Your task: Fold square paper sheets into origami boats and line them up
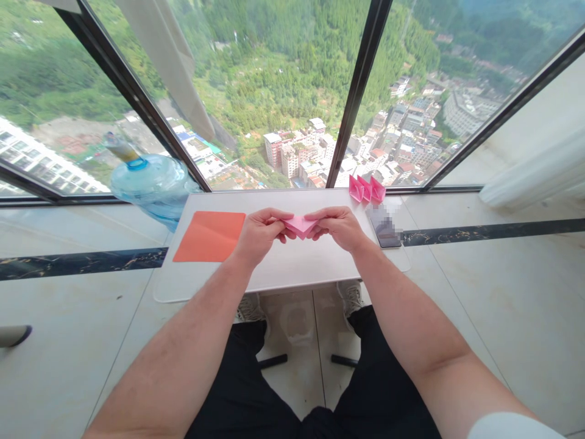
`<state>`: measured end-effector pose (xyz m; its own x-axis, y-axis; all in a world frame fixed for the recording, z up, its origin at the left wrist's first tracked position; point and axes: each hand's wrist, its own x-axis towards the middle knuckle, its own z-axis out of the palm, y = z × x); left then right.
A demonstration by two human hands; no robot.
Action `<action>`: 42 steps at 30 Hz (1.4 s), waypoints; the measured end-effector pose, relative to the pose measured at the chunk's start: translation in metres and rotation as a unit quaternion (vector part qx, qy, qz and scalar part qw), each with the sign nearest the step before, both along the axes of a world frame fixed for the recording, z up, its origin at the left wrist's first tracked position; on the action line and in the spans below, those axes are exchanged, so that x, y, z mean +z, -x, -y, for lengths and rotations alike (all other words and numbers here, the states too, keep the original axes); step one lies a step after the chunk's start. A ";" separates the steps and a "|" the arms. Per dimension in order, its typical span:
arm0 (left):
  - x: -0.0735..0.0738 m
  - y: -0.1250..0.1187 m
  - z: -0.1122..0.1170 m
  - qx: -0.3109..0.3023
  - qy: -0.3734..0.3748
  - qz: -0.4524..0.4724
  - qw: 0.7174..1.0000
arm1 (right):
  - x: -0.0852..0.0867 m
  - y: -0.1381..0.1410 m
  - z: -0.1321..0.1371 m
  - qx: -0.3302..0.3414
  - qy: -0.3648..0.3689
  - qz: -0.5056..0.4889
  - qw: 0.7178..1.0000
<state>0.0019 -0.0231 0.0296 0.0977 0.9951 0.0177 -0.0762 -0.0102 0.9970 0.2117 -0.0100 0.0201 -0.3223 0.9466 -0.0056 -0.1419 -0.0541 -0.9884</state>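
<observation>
Forearms (406,311) cross the surface (292,268) at its near edge; left hand (261,231) and right hand (340,227) pinch pink paper (301,227); I'd press ends evenly.

Your left arm (196,338) reaches in from near left, right arm (409,305) from near right, both angling toward far middle. Left hand (265,230) and right hand (338,225) level, close together yet apart, fingertips (287,214) pinched, pointing inward. Your legs (231,378) spread left and right.

Pink piece (300,227): matt paper. Tabletop (297,265): smooth. Jug (153,183): glossy plastic. Floor tiles (516,292): glossy.
</observation>
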 end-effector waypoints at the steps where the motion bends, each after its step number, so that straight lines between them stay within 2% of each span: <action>1: 0.000 0.001 0.000 -0.002 0.001 0.003 1.000 | 0.000 0.000 0.000 0.001 0.000 -0.005 1.000; 13: 0.004 0.003 0.003 -0.010 0.021 0.029 0.999 | 0.001 0.003 0.000 0.007 -0.031 -0.008 0.999; 16: 0.002 0.002 0.003 -0.004 0.002 -0.013 1.000 | 0.003 0.003 0.001 0.007 -0.042 0.014 0.999; 21: -0.007 -0.002 0.001 0.060 -0.056 -0.097 0.992 | 0.001 0.010 0.004 -0.019 -0.093 0.068 0.993; 28: -0.013 -0.007 0.001 0.056 -0.086 -0.137 0.985 | -0.008 0.022 0.004 -0.090 -0.150 0.169 0.970; 36: -0.014 -0.011 -0.001 0.054 -0.056 -0.123 0.989 | -0.008 0.024 0.006 -0.103 -0.169 0.177 0.964; 42: -0.010 -0.014 0.000 0.060 -0.013 -0.074 0.995 | -0.010 0.025 0.005 -0.114 -0.167 0.168 0.965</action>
<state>0.0158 -0.0230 0.0196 -0.0183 0.9991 0.0372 0.0739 -0.0357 0.9966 0.1869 -0.0153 0.0105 -0.1393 0.9599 0.2435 0.2180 0.2696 -0.9380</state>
